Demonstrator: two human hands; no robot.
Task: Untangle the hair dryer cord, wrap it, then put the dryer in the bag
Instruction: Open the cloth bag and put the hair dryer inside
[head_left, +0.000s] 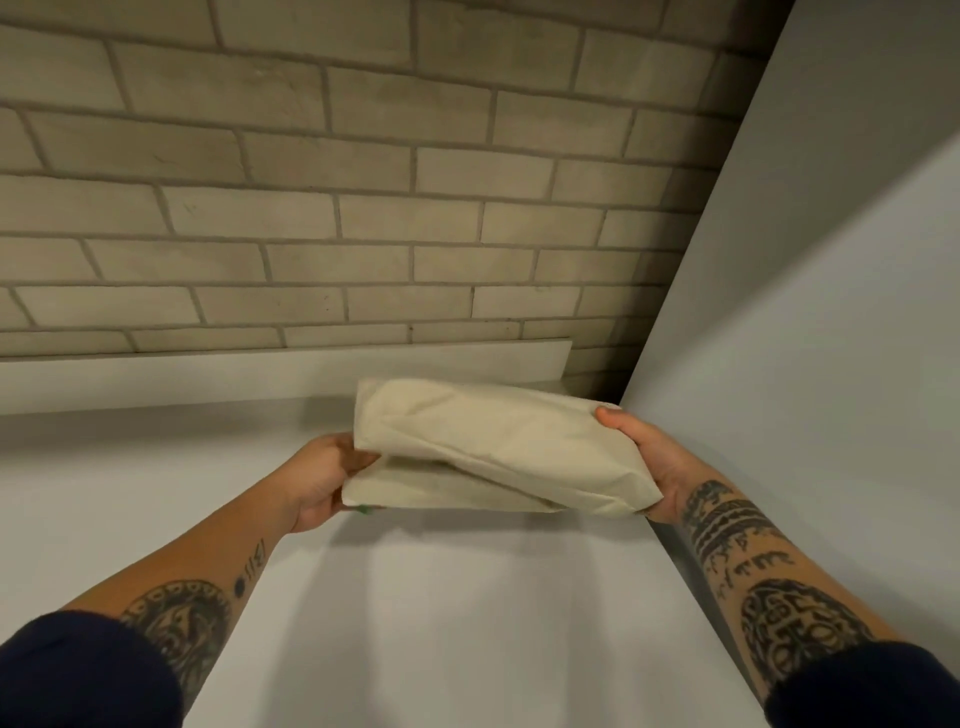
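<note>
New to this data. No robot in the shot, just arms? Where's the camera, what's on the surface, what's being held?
There is no machine here. A person works with bare hands, and the single picture comes from a wide-angle camera worn on the head, looking forward and down, so you see the scene from the person's own viewpoint.

The left hand and the right hand each grip one end of a cream fabric bag. The bag looks bulky and folded over, and its contents are hidden.

The shadow under the bag suggests it is held just above the plain white surface rather than resting on it. Nothing else shows on that surface in this view. Behind it is a pale brick wall, and a white panel stands along the right side.
</note>
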